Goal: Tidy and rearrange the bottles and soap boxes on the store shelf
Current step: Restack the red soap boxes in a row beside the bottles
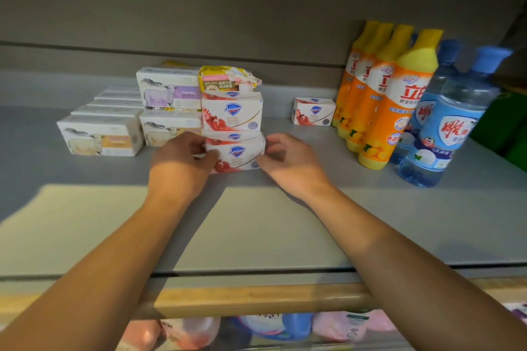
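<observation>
**Both hands on the lower Safeguard box**

Head view: on the grey shelf (pixel 399 222), two red-and-white Safeguard soap boxes are stacked at the centre. The left hand (pixel 182 164) grips the left end of the lower Safeguard box (pixel 236 152), thumb curled onto its front face. The right hand (pixel 288 162) holds the right end, fingers bent against the side and thumb at the lower corner. The upper Safeguard box (pixel 232 111) rests on top, slightly offset. A crumpled yellow-and-pink soap pack (pixel 225 78) lies on that, touching the stack of sheep-print soap boxes (pixel 169 105) just to the left. More sheep-print boxes sit in a row (pixel 99 134) further left. A lone Safeguard box (pixel 313 111) stands apart to the right, near the orange dish-soap bottles (pixel 385 111). Blue bottles (pixel 445 134) stand beside those at the far right.
</observation>
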The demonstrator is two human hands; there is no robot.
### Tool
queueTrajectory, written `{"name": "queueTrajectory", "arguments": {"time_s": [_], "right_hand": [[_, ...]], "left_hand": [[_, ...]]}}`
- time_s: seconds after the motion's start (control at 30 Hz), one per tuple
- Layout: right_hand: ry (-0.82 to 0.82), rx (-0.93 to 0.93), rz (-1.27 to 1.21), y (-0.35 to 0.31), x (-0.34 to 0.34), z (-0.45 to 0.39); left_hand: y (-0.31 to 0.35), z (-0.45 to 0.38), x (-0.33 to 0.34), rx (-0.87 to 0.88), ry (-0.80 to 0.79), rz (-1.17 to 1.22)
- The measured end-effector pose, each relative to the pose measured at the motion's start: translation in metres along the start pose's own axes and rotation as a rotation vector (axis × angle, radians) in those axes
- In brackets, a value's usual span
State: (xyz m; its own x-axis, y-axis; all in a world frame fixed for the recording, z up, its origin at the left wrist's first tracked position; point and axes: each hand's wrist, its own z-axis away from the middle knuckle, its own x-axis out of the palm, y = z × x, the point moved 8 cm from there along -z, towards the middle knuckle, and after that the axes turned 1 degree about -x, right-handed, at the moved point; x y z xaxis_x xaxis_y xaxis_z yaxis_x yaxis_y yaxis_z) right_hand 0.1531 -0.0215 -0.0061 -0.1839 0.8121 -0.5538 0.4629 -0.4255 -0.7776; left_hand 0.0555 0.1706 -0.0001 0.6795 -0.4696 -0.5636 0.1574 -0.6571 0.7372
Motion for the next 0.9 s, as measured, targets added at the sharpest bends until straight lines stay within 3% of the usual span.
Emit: {"name": "queueTrajectory", "arguments": {"time_s": [0.2,0.33,0.5,0.9], "right_hand": [[-0.001,0.001,-0.011,-0.001,-0.016,0.0],[-0.055,-0.065,-0.202,-0.011,-0.022,0.004],[-0.117,-0.007,-0.486,-0.017,-0.018,0.006],[-0.045,0.002,-0.513,-0.012,-0.023,0.004]], "left_hand": [[0.009,0.006,0.007,0.03,-0.126,0.114],[0.009,0.011,0.014,-0.098,-0.216,0.512],[0.014,0.015,0.018,-0.155,-0.277,0.784],[0.018,0.017,0.019,-0.09,-0.284,0.661]]}}
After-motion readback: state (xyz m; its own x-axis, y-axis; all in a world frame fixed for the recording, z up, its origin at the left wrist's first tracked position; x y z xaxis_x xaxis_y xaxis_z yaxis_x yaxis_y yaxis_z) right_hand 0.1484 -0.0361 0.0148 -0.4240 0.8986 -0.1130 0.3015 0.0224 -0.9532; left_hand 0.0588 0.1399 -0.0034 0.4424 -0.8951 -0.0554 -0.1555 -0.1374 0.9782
